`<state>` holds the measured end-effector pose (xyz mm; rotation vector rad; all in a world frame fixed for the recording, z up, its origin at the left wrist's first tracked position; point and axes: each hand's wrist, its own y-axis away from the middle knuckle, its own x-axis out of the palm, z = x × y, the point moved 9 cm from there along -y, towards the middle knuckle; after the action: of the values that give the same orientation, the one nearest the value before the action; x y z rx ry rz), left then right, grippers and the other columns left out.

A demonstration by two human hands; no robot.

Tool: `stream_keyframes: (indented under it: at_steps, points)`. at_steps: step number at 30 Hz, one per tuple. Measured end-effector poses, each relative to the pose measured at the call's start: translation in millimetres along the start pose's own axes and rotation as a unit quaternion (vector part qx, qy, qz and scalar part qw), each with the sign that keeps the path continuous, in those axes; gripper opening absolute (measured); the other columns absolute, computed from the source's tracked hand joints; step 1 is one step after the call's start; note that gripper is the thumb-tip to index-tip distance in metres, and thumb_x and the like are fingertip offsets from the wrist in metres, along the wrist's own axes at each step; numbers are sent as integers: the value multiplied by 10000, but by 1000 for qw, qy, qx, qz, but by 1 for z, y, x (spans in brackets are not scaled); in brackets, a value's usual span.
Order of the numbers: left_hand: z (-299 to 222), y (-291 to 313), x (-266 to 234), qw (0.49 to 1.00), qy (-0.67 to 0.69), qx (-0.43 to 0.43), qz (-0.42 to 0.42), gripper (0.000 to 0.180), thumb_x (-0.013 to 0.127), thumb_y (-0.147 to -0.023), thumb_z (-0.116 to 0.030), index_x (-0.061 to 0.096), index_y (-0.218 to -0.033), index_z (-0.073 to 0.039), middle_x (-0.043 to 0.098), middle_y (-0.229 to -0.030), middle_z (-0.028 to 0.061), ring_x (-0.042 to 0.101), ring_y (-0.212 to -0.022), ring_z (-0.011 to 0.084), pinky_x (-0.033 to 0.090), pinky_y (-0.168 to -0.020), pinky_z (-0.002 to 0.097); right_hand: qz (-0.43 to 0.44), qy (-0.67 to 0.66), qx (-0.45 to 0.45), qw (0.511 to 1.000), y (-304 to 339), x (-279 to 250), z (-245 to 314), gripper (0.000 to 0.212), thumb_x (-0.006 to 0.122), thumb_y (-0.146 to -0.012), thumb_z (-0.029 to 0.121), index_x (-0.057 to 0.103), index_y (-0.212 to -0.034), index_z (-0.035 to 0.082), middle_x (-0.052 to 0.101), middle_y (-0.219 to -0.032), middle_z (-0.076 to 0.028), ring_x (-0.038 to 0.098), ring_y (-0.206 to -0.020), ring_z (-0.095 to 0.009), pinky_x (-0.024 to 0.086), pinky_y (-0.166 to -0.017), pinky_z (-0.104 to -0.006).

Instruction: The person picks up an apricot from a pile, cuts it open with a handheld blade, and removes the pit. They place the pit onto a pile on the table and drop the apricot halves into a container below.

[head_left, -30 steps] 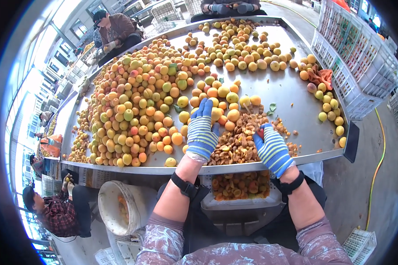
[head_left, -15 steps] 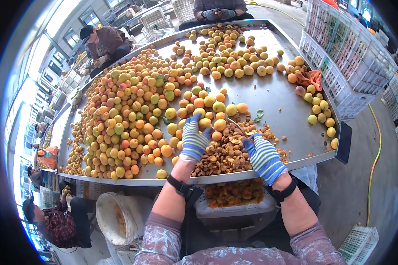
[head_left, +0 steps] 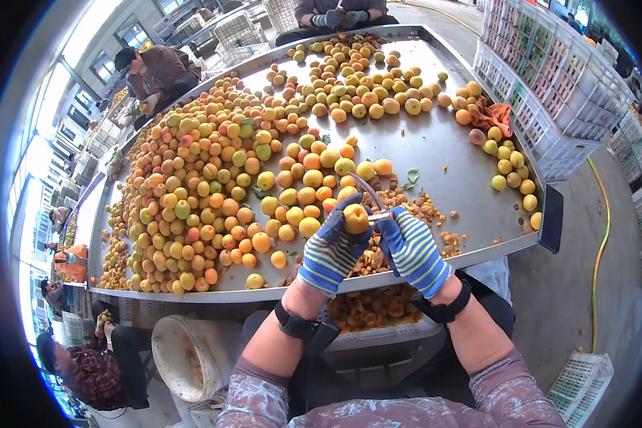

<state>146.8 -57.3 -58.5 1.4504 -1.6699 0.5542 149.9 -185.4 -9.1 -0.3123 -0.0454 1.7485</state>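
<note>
In my left hand (head_left: 333, 251), gloved in striped blue, the fingers are closed round a yellow apricot (head_left: 356, 219). Just to the right, my right hand (head_left: 416, 251), in a matching glove, grips a small knife (head_left: 367, 190) with a thin curved blade pointing up and left. Its handle is mostly hidden in the fingers, which are close to the apricot. Both hands are raised over the near edge of the metal table (head_left: 435, 160). Behind and beneath them lies a heap of brown apricot pits (head_left: 375, 261), partly covered. A big pile of apricots (head_left: 185, 196) spreads to the left.
Below the table edge sits a tub of cut apricots (head_left: 371, 311), with a white bucket (head_left: 185, 360) to its left. Stacked white crates (head_left: 549, 78) stand at the right. An orange cloth (head_left: 492, 116) lies by the right rim. Co-workers sit across and to the left.
My left hand has picked up an apricot from the table and drawn it back toward the right hand. The knife hand has moved slightly left and nearer, so both hands are now close together.
</note>
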Motion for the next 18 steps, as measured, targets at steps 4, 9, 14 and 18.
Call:
stream_keyframes:
  at_steps: [4, 9, 14, 18]
  points:
    - [2, 3, 11, 999, 14, -8, 30, 411, 585, -918, -216, 488, -1282, -54, 606, -1114, 74, 611, -1008, 204, 535, -823, 294, -7, 36, -22, 999, -1, 1, 10, 237, 538, -979, 224, 587, -936, -3, 608, -658, -144, 600, -556, -253, 455, -515, -341]
    - [5, 3, 2, 998, 19, -3, 64, 395, 549, -936, -221, 483, -1291, -60, 589, -1168, 95, 588, -1084, 223, 497, -920, 345, -36, 87, -64, 993, -1, 2, 14, 240, 535, -979, 230, 583, -916, 3, 609, -657, -157, 611, -563, -291, 459, -506, -361]
    - [11, 9, 7, 1000, 13, -5, 20, 383, 571, -911, -219, 478, -1252, -73, 566, -1152, 81, 578, -1074, 203, 493, -950, 331, -69, 130, -91, 985, 3, 4, 10, 270, 528, -979, 257, 569, -872, 13, 594, -641, -187, 596, -574, -366, 447, -490, -404]
    - [13, 4, -1, 997, 7, 11, 71, 402, 572, -922, -259, 477, -1263, -67, 565, -1210, 125, 548, -1161, 257, 445, -1017, 390, -69, 128, -62, 988, 7, 10, 0, 299, 513, -984, 266, 577, -873, -5, 582, -624, -208, 589, -577, -393, 441, -492, -424]
